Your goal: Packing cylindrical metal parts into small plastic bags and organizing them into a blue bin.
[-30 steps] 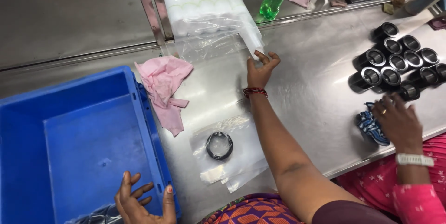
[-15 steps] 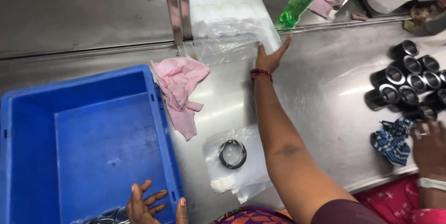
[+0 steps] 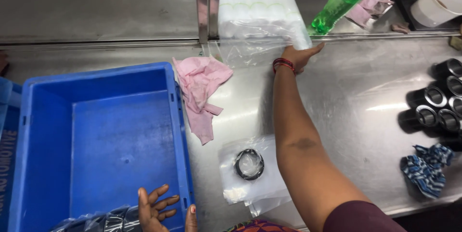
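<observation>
Fingers of right hand [image 3: 299,55] spread flat on clear plastic bag stack [image 3: 262,30] at far tabletop [image 3: 346,97] edge; left hand [image 3: 161,210] fingers open, resting in blue plastic crate [image 3: 96,140] near bagged black rings [image 3: 103,220]. Pink cloth [image 3: 199,87] beside crate.

1. The stack of clear plastic bags [image 3: 260,25] lies at the far edge of the steel tabletop [image 3: 346,97], just right of a vertical metal post. It is a tall, whitish, glossy pile, and its lowest sheet spreads loose and wrinkled toward the near side.
2. The right hand [image 3: 299,55] touches the stack's lower right corner.
3. The blue plastic crate [image 3: 96,131] sits at the left, open-topped and rectangular.
4. The left hand [image 3: 161,210], fingers spread, rests at its near wall beside bagged black rings [image 3: 103,220].
</observation>
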